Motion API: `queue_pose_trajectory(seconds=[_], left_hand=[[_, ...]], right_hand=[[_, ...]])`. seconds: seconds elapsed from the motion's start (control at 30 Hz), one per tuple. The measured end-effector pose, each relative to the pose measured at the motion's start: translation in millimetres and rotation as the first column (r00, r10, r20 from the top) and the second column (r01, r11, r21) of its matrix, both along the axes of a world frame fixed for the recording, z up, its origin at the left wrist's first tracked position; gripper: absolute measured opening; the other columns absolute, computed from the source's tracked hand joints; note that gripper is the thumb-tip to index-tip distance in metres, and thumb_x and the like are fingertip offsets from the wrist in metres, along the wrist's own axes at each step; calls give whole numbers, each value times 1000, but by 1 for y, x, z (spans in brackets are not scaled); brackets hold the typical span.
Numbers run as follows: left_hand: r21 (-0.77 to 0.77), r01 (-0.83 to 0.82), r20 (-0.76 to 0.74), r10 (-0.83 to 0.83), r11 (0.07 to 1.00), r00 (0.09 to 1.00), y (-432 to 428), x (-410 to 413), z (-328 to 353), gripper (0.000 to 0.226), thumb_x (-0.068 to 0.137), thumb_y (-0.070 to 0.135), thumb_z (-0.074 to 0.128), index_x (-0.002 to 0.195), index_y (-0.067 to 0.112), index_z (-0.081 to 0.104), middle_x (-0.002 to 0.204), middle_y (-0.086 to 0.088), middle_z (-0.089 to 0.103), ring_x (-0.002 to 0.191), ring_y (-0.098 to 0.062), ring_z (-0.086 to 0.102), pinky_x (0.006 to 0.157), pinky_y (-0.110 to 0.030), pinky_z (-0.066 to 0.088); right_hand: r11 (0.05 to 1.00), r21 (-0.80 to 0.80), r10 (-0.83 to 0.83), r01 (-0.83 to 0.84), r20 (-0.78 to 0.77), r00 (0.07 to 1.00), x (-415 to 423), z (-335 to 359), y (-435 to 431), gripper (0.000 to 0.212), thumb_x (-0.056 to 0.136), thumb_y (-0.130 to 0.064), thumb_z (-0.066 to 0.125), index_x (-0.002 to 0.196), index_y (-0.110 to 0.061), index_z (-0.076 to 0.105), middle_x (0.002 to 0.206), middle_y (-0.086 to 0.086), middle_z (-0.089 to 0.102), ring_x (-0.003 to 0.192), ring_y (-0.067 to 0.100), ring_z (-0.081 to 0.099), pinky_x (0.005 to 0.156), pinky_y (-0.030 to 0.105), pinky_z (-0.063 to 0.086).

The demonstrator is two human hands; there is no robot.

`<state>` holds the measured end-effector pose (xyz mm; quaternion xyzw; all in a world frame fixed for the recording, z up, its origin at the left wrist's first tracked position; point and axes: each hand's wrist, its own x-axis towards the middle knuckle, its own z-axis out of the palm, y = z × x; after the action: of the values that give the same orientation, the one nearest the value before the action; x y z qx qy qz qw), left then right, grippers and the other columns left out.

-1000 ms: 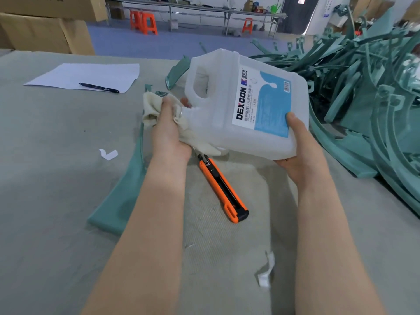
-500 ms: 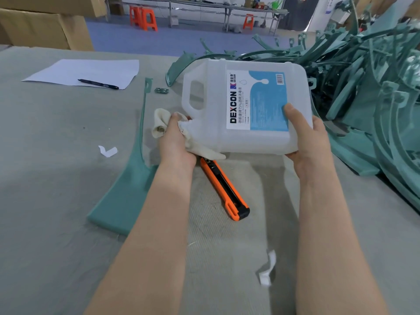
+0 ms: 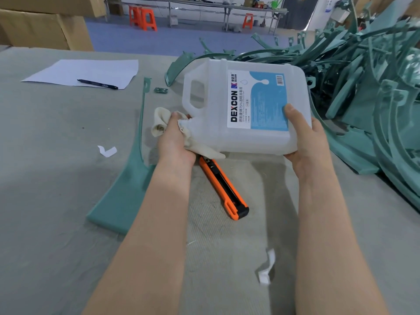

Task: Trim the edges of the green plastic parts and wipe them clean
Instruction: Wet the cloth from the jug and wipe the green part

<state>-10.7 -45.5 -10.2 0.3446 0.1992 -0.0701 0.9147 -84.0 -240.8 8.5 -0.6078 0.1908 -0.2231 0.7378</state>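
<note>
A white alcohol jug with a blue label is tipped on its side above the table. My right hand grips its base end, thumb on the label. My left hand holds a cream cloth bunched against the jug's neck, which the cloth hides. A long green plastic part lies flat on the table left of my left forearm. An orange utility knife lies on the table under the jug, between my arms.
A big heap of green plastic parts fills the right side. A sheet of paper with a pen lies far left. White scraps and a small green clip lie on the grey table cover.
The jug has rolled from a steep tilt to lying nearly flat on its side, and both hands have come lower and nearer the table. The cloth stays at the neck.
</note>
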Motion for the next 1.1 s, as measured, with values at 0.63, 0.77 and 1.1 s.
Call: queue_pose_trajectory(seconds=[0.63,0.77,1.1], left_hand=[[-88,105,79,-98,991,992,-2,-2,-1,30,100,32,41,87,12,59,110,-14,64,107,-30,57,102,-47,40],[-67,106,41,-103,992,994,-1,-1,2,30,101,33,39,98,11,58,115,-13,62,95,-29,58,86,-42,45],[-144,25,189,2,989,982,-4,-1,30,29,103,28,33,95,11,55,101,-8,66,89,-20,64,81,-29,50]], right_hand=[[1000,10,17,-17,8,1000,-1,-1,-1,36,77,-40,78,106,-28,61,105,-4,74,91,18,73,85,46,58],[1000,-3,12,-12,27,1000,-1,2,-1,34,77,-39,79,104,-27,62,103,-4,74,90,17,73,85,45,58],[963,251,115,-100,-45,992,5,-7,0,56,84,-46,70,131,-21,52,116,4,71,101,26,71,71,40,56]])
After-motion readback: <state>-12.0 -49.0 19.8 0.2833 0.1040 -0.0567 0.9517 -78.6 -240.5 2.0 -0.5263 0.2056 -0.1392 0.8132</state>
